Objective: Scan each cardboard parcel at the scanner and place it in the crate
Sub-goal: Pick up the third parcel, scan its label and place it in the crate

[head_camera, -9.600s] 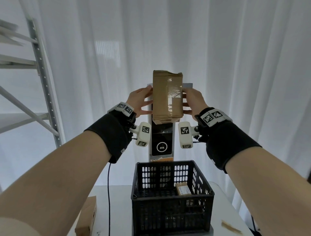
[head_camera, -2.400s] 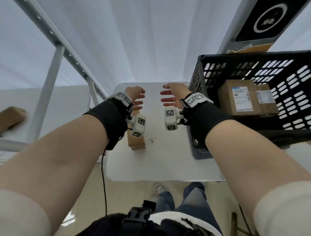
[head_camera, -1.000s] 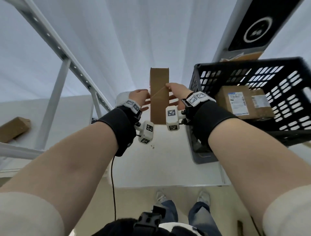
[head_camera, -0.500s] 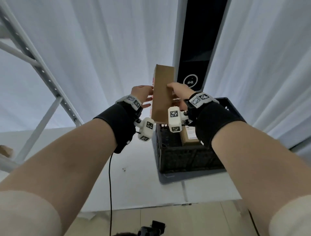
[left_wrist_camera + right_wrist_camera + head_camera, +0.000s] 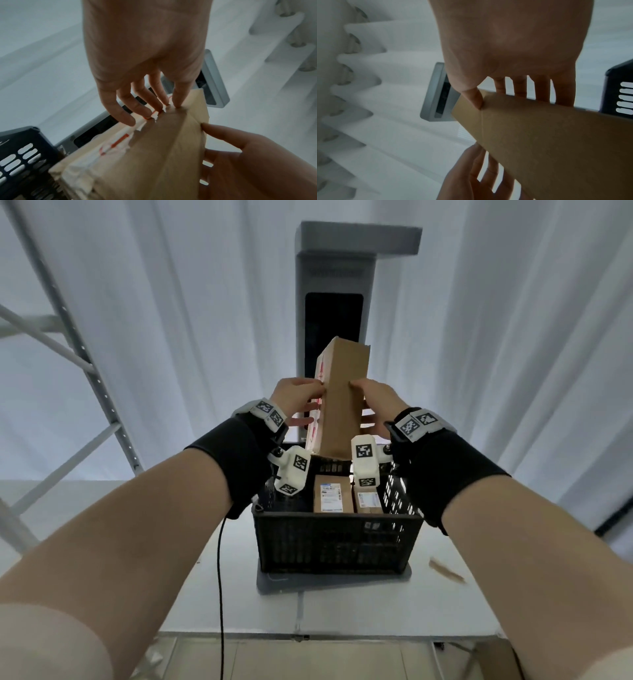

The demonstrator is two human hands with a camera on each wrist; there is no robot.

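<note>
Both hands hold a long, narrow cardboard parcel [image 5: 342,402] upright in front of the scanner [image 5: 334,313], which stands at 12 o'clock behind the crate [image 5: 337,537]. The parcel is raised above the crate's far rim, probably so that one of its faces meets the scanner's dark window before it goes down among the two labelled parcels [image 5: 346,498] already lying inside.

The left hand [image 5: 294,400] is at the parcel's 9 o'clock side. In the left wrist view its fingers [image 5: 152,100] are nearly straight and slightly spread, their tips pressing the edge where a torn white label with red print sits. The right hand [image 5: 376,402] is at the 3 o'clock side, thumb on the near plain face and fingers [image 5: 541,88] reaching straight behind it, so the parcel is pinched from both sides. A two-sided hold like this likely keeps the tall parcel steady and easy to turn.

The parcel is brown, plain on the near face, with a dented top corner and wrinkled tape or label along its left side. The crate sits on a grey base on the white tabletop [image 5: 342,611].
</note>
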